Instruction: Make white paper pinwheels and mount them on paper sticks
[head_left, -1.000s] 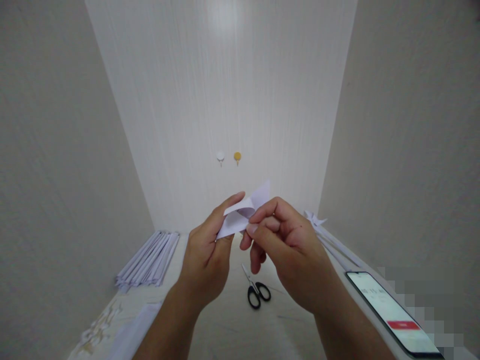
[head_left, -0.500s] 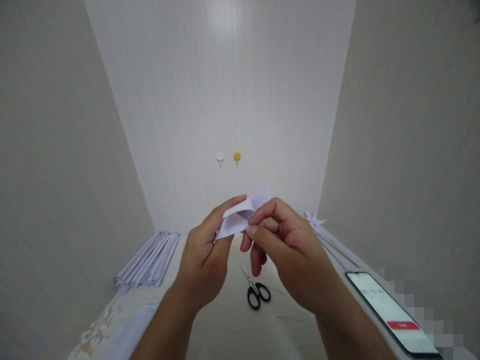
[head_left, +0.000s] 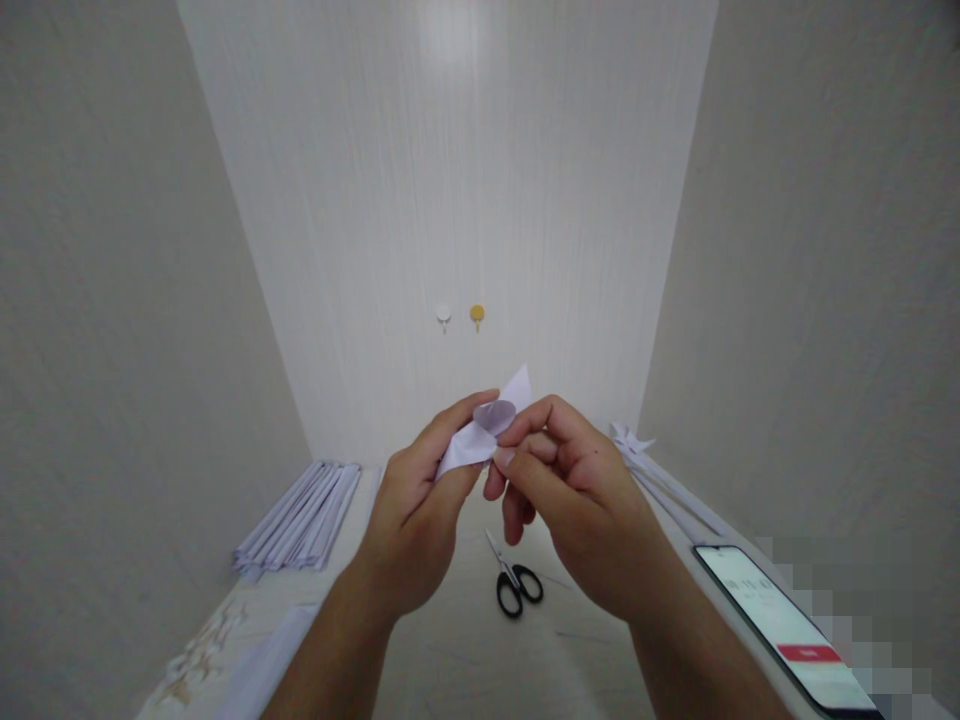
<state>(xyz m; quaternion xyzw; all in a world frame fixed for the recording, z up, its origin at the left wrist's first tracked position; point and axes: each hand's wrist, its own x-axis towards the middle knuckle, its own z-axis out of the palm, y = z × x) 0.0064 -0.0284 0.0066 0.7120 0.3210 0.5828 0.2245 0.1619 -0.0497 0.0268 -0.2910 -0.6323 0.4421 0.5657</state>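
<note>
Pinching the folded paper [head_left: 480, 440] between them, left hand [head_left: 416, 525] and right hand [head_left: 581, 515] grip it.

Both hands hold a folded white paper piece [head_left: 484, 430] above the desk [head_left: 457, 650]: the left hand [head_left: 416, 515] pinches its lower end, the right hand [head_left: 574, 500] its curled middle. Scissors [head_left: 514, 582] lie beneath; paper strips [head_left: 300, 515] sit at the desk's left edge, a phone [head_left: 780, 625] at its right edge.

Phone [head_left: 787, 628] corner cut off; pixelated patch [head_left: 862, 600] beside it.
</note>
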